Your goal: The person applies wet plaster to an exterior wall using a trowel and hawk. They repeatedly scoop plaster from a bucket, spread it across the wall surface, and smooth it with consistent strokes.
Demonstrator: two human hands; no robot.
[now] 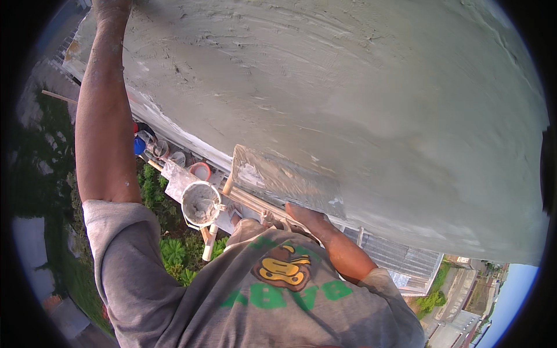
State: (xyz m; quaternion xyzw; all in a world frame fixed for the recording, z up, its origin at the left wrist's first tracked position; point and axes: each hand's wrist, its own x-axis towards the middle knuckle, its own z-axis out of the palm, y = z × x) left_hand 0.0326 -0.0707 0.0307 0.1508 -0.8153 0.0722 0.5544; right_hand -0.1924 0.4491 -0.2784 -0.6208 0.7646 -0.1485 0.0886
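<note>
My left arm reaches up along the left side of a wall coated in wet grey plaster. Only part of my left hand shows at the top edge of the picture; its fingers, and anything they hold, are out of sight. In front of my chest is a plasterer's hawk, a flat rectangular board smeared with wet mortar, close against the lower part of the wall. My right hand grips it at its near lower edge, with the fingers partly hidden.
Below stands a white bucket of grey mortar on a narrow scaffold plank. Farther along are an orange-rimmed bucket, several other pails and a person in blue. Green plants lie far beneath; a corrugated roof is at the right.
</note>
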